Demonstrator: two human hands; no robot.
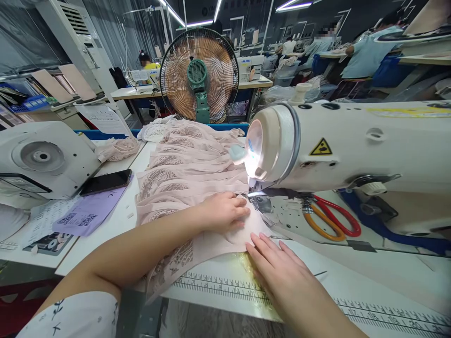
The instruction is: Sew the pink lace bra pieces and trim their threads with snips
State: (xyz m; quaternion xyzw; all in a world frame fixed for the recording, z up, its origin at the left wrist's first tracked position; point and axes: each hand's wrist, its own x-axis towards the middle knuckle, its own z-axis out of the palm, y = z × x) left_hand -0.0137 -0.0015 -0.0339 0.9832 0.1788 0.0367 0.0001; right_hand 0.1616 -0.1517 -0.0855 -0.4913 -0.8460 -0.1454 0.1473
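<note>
Pale pink lace fabric lies in gathered folds across the table and runs up to the needle area of a white sewing machine. My left hand rests on the fabric just left of the presser foot, fingers laid out over the cloth. Nearer to me, my right hand lies with its fingers stretched along the fabric's right edge, fingertips touching it. The machine's lamp lights this spot. Whatever is under both palms is hidden.
Scissors with red and orange handles lie under the machine arm. A ruler strip runs along the table's front. At left are a phone, purple paper and another machine. A large fan stands ahead; people work beyond.
</note>
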